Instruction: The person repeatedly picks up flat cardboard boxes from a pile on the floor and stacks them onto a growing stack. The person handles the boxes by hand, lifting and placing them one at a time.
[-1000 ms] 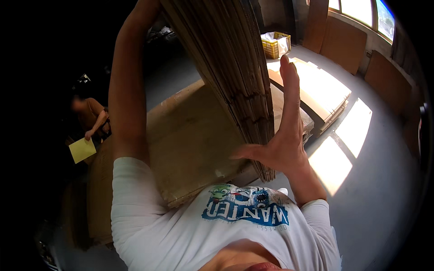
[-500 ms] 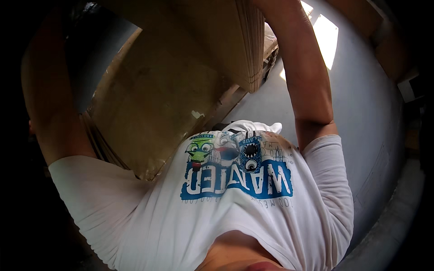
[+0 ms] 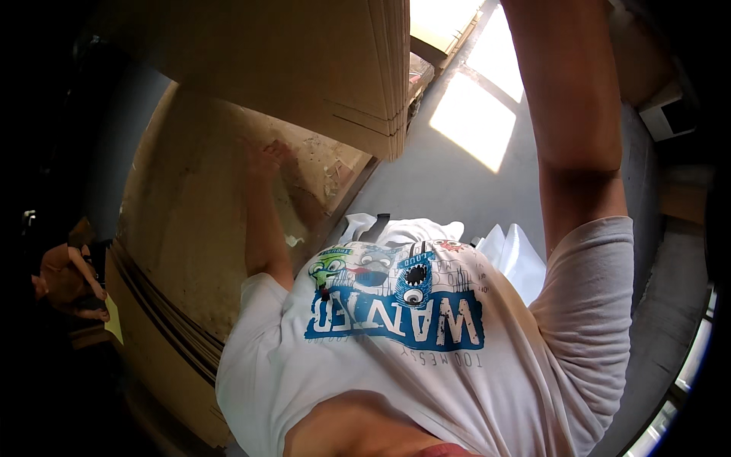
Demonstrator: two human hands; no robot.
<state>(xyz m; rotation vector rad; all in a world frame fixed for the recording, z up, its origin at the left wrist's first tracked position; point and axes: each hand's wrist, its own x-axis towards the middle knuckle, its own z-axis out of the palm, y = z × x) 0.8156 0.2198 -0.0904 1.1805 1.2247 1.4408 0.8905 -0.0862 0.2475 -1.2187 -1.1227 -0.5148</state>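
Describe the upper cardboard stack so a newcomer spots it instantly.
Start at the white T-shirt, low in view, and go up. The brown cardboard stack comes in from the top edge, left of the sunlit floor patch. Unlike the bright pile to its right, its face is shaded, with dark lines near its lower corner.

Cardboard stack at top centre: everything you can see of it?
The cardboard stack looks like flat brown sheets, several layered edges showing at its right side and slits near the lower right corner. Its lower edge slants down to the right; its top runs out of frame. The left hand appears below that edge; the right hand is out of view, so its contact can't be told.
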